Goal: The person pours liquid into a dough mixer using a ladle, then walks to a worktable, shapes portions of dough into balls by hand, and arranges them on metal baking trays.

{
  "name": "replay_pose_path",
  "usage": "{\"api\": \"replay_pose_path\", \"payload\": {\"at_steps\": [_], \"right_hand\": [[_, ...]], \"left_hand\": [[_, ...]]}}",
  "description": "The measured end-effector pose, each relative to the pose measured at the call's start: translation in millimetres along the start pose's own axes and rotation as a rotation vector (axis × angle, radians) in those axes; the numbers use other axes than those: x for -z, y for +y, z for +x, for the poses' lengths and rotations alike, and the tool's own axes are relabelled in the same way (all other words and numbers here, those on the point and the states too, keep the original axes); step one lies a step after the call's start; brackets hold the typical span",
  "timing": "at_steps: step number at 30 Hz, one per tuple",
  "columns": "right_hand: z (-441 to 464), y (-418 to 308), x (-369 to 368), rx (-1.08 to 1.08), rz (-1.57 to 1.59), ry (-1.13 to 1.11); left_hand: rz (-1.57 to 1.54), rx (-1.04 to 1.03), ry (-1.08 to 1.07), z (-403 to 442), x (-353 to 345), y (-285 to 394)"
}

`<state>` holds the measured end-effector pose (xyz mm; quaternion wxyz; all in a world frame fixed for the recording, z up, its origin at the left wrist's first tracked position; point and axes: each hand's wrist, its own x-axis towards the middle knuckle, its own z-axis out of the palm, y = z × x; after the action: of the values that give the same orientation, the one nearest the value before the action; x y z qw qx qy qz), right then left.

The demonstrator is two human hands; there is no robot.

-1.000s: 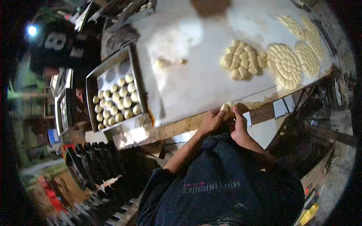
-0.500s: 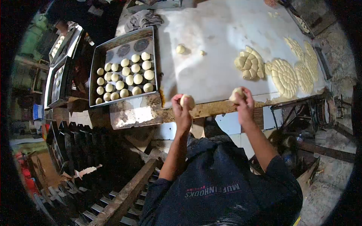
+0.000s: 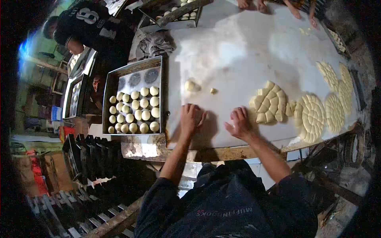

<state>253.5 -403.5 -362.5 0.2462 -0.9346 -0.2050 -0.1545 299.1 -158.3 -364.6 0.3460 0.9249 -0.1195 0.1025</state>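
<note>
The left grip (image 3: 193, 118) and right grip (image 3: 239, 123) curl palm-down over the table (image 3: 234, 59); their contents and closure cannot be told. A dough lump (image 3: 192, 86) sits just beyond the left grip; a segmented dough round (image 3: 270, 104) lies right of the right grip.

Tray (image 3: 162, 95) bars left, dough (image 3: 270, 104) right; tabletop (image 3: 234, 75) between seems passable.

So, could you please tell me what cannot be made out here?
In the head view:
What, if anything, lies under the left hand: the hand covers it.
Likewise under the right hand.
Bodies behind the far hands: cut off by the top edge.
Small print on the shirt: blurred.
</note>
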Motion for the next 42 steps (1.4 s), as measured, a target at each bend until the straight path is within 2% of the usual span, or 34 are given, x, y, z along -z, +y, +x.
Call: {"api": "replay_pose_path", "payload": {"at_steps": [1,4,5,6,8,9,10,12,14,16,19,20,21,22,24,25,27,28,30,31,32,33,35,36,38,39,41,42], "right_hand": [[3.5,-12.9,-6.8,-0.005,0.039,-0.048],[-24.3,-40.6,-19.7,0.072,0.143,-0.197],[-38.5,-40.5,-10.6,0.19,0.126,-0.219],[-41.1,-25.9,-3.1,0.205,0.132,-0.206],[-54.9,13.2,10.9,0.484,-0.016,-0.554],[-53.2,35.9,3.1,0.4,0.064,-0.504],[-33.2,39.8,1.7,0.278,0.009,-0.413],[2.8,29.0,-8.2,0.146,-0.041,-0.329],[19.2,7.1,-19.9,0.073,-0.028,-0.22],[11.9,-15.5,-27.6,0.11,0.046,-0.195],[-19.3,-6.8,-9.2,0.308,0.078,-0.346],[-24.5,6.7,-3.7,0.383,0.07,-0.446],[-20.8,26.9,-0.6,0.42,0.057,-0.555],[-14.1,41.4,-4.2,0.412,0.052,-0.589],[14.1,47.2,-11.9,0.327,0.02,-0.431],[25.5,38.4,-17.4,0.266,0.019,-0.335],[36.1,7.5,-34.9,0.175,0.051,-0.193],[34.1,-5.1,-40.7,0.177,0.037,-0.166],[32.8,-11.4,-39.9,0.207,-0.033,-0.158],[34.3,-1.7,-30.0,0.194,-0.033,-0.285],[36.5,10.5,-18.6,0.179,-0.03,-0.408],[39.5,22.2,-9.2,0.161,-0.022,-0.529],[39.1,39.1,2.7,0.119,0.001,-0.794],[38.3,40.7,1.6,0.096,0.014,-0.936],[39.4,43.1,-27.4,0.047,0.087,-0.137],[69.9,16.0,-35.9,0.05,0.017,0.15],[70.7,-9.8,-55.3,-0.096,0.089,0.142],[60.4,-19.4,-57.8,-0.103,0.111,0.109]], "left_hand": [[-0.023,-0.074,0.154,5.7,-20.4,14.5],[-0.06,-0.085,-0.08,-26.8,-42.9,43.5],[-0.055,-0.171,-0.161,-51.0,-47.7,34.9],[0.076,-0.378,-0.169,-86.9,-69.0,-14.5],[0.094,-0.393,-0.223,-86.4,-11.7,-8.1],[0.091,-0.408,-0.289,-85.8,9.3,-4.4],[0.35,-0.343,-0.241,-72.3,10.5,-15.2],[0.603,-0.275,-0.201,-26.8,4.8,-28.3],[0.317,0.07,-0.58,25.3,-2.9,-22.6],[-0.118,0.246,-0.283,12.7,-41.5,1.1],[0.474,-0.122,-0.52,-61.7,-39.2,24.6],[0.414,-0.029,-0.804,-56.2,-19.6,38.6],[0.423,-0.035,-0.796,-58.3,-12.1,26.9],[0.565,-0.048,-0.733,-64.1,-7.5,5.6],[0.577,-0.123,-0.457,-70.0,-25.9,-103.3],[0.443,-0.175,-0.245,-71.9,-46.4,-164.9],[-0.279,0.187,-0.087,-20.4,-68.8,-109.8],[-0.243,0.268,-0.062,-15.8,-83.5,-96.7],[0.121,0.251,-0.122,-11.7,-84.3,-34.9],[0.447,0.144,-0.204,-6.9,-66.1,12.7],[0.45,0.006,-0.592,-13.7,-40.5,29.7],[0.461,0.003,-0.587,-34.8,-28.4,10.2],[0.12,-0.21,-0.104,-80.7,-12.1,-36.4],[0.304,0.039,-0.549,-42.1,17.2,-6.8],[0.393,0.165,-0.473,6.5,21.1,-26.9],[0.272,0.048,0.027,-7.8,-8.2,-76.1],[0.143,0.017,0.014,33.5,-14.5,-33.2],[0.072,0.025,0.018,31.5,-23.2,-21.3]]}}
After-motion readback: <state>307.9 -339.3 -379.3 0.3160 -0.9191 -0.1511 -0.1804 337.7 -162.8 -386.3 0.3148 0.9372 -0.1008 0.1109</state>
